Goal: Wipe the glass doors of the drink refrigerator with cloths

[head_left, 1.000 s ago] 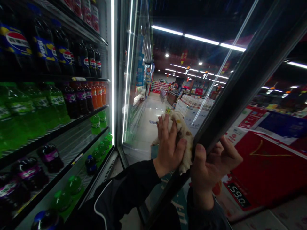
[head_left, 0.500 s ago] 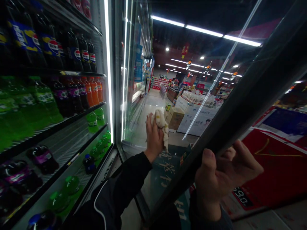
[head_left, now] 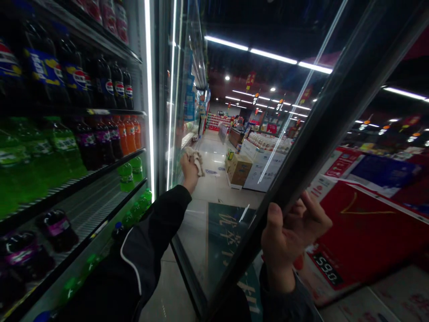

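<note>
A glass fridge door [head_left: 197, 219] stands swung open in front of me, with a thick dark frame [head_left: 288, 174]. My left hand [head_left: 189, 173] is closed around a crumpled pale cloth [head_left: 195, 157] and holds it against the inner side of the glass, near the hinge side. My right hand [head_left: 288, 241] grips the outer edge of the door frame, thumb on the near side and fingers bent behind it. Some of those fingers are hidden by the frame.
To my left, fridge shelves [head_left: 100, 112] hold cola bottles [head_left: 43, 67], green soda bottles [head_left: 63, 143] and orange soda bottles [head_left: 129, 134]. A green floor mat [head_left: 217, 232] lies behind the glass. Cartons [head_left: 238, 170] stand along the aisle, and a red display box [head_left: 365, 237] is at right.
My left hand has moved left and away across the glass with the cloth, toward the hinge side. My right hand stays on the door frame, and the view has shifted a little right.
</note>
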Motion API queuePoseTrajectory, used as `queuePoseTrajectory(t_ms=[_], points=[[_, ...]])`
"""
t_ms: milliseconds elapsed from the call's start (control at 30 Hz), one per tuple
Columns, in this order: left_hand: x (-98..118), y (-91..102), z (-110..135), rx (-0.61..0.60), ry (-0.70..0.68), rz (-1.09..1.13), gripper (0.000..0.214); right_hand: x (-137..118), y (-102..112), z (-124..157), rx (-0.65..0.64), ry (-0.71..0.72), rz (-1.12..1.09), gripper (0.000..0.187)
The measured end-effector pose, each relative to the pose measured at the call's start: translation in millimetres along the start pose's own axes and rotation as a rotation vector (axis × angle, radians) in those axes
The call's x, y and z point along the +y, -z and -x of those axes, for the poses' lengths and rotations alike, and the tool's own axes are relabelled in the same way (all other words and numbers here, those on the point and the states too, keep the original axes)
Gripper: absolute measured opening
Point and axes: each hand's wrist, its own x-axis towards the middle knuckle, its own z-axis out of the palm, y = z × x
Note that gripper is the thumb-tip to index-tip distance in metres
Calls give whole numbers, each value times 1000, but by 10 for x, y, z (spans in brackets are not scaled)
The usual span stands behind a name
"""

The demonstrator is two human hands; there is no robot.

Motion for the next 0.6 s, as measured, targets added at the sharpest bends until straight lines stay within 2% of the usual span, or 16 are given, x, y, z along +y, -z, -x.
queuePoseTrajectory(t_ms=[67,133,167,233,267,333,400,467,600], points=[[259,-141,113,-56,-106,-47,25,-16,-7,0,2,-1,-32,61],[513,-262,383,-158,-271,-102,34,-14,-7,1,12,-1,-47,62],[632,-309,557,-232,-374,-121,41,-8,-5,1,19,0,-46,62],[840,-374,909,-443,-711,-211,54,4,-2,1,30,8,-43,62],[921,-395,1058,-506,-827,-226,57,6,-1,1,31,8,-45,62],[1021,-426,1248,-552,-946,-242,60,-1,-1,1,23,6,-59,62],[1036,-458,1276,-533,-974,-250,60,-17,-2,1,16,11,-75,63],[987,-502,1169,-505,-984,-267,60,-27,2,3,16,16,-77,64],[779,-593,698,-446,-945,-284,59,2,32,15,20,3,-19,64]])
